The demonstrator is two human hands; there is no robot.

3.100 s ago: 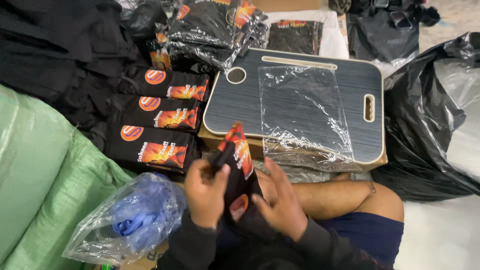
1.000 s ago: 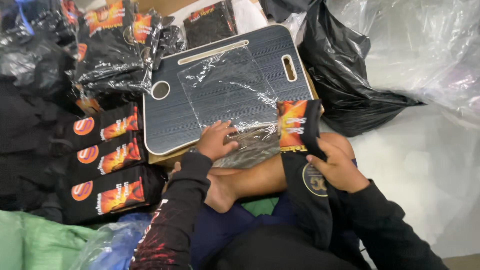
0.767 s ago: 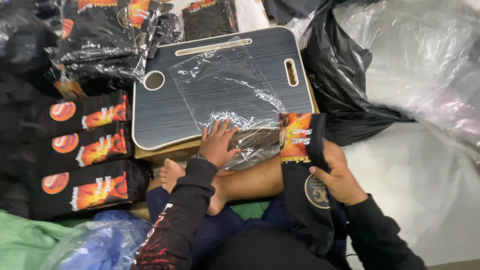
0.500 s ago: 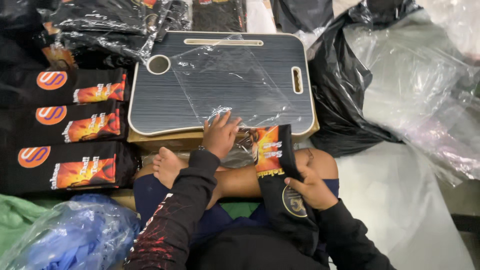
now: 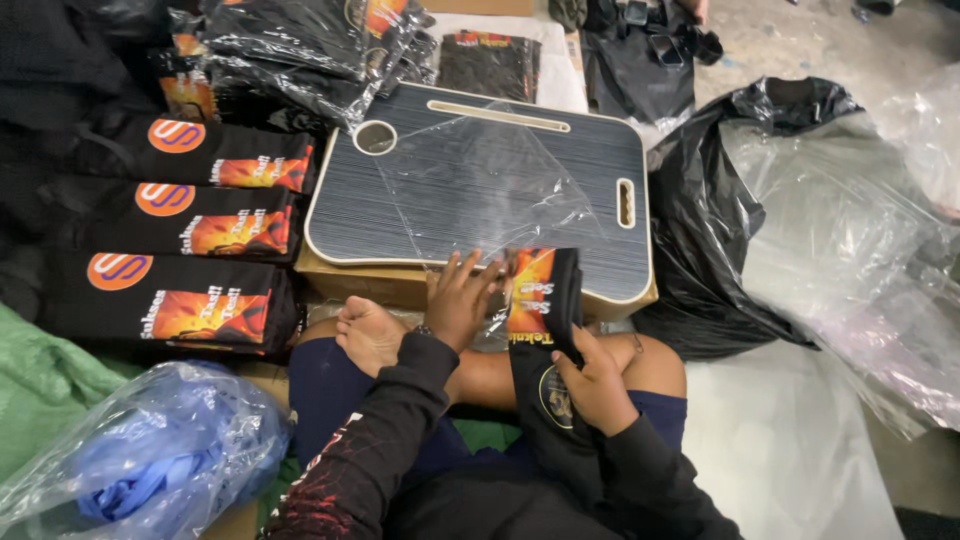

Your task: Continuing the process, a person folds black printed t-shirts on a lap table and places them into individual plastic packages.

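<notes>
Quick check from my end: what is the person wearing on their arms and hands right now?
Both hands are bare, no gloves. The left hand comes out of a long black sleeve with red and white print along the forearm, and something dark like a band shows at that wrist. The right hand has a plain black sleeve.

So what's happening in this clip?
A person sits cross-legged on the floor behind a dark lap tray. The right hand holds a folded black garment with an orange-and-red printed band, upright at the tray's near edge. The left hand rests on a clear plastic bag spread over the tray. Three similar folded garments lie in a row to the left.
</notes>
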